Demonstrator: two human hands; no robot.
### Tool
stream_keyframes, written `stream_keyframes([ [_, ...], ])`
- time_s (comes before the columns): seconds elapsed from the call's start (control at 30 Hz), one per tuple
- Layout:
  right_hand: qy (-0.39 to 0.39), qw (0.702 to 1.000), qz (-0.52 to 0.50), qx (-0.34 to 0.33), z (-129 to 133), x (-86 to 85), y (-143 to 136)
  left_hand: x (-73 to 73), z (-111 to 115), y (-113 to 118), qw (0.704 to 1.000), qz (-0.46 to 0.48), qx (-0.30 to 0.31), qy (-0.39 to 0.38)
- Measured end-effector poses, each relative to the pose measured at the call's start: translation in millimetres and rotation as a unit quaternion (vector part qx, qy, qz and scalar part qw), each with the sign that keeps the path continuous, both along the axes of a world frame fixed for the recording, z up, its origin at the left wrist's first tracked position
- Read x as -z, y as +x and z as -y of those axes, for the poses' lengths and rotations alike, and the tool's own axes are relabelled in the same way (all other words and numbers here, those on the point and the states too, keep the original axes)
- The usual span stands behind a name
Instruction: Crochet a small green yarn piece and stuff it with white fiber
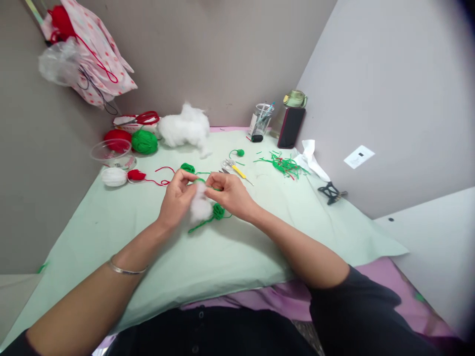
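Note:
My left hand [177, 197] is closed, its fingertips pinching a small green yarn piece [200, 180] that is mostly hidden. My right hand [232, 195] is closed too, with thumb and fingers against a tuft of white fibre stuffing [201, 206] at the green piece. The stuffing hangs down between both hands. Just below the right hand lies a small green yarn bundle [218, 211] with a tail. Beyond the hands are a green yarn coil [187, 168], small scissors [227, 163] and a crochet hook with a yellow handle [238, 171].
A large heap of white stuffing [185, 127] stands at the back, beside green yarn [144, 142], red yarn [118, 140] and red-handled scissors [147, 117]. White yarn [114, 177] lies left. Toward the right are green yarn scraps [284, 165], a phone [291, 128] and a pen cup [261, 120].

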State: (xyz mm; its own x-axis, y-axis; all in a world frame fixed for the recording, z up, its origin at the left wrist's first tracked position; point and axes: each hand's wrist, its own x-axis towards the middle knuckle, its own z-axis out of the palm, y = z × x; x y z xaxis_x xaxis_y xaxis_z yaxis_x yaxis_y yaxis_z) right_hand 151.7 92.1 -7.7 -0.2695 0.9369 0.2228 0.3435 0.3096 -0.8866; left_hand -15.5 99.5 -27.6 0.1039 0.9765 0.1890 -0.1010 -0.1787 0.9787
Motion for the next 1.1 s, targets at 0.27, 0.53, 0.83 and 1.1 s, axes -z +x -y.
stream_keyframes([
  [0.27, 0.003, 1.000, 0.024, 0.020, -5, -6.4, 9, -1.4, -5, -2, 0.999, -0.003, 0.047, -0.003],
  [0.53, -0.005, 0.999, 0.042, -0.029, 13, -3.5, -6, 6.1, -10, 0, 0.997, -0.038, -0.046, 0.050],
  [0.83, 0.041, 0.991, -0.125, -0.031, -1, -11.7, 11, 7.9, -8, 2, 0.999, 0.014, -0.001, 0.034],
  [1.1, -0.040, 0.995, -0.087, -0.015, -7, -3.4, 10, 13.2, -4, 6, 0.997, 0.033, -0.032, 0.065],
])
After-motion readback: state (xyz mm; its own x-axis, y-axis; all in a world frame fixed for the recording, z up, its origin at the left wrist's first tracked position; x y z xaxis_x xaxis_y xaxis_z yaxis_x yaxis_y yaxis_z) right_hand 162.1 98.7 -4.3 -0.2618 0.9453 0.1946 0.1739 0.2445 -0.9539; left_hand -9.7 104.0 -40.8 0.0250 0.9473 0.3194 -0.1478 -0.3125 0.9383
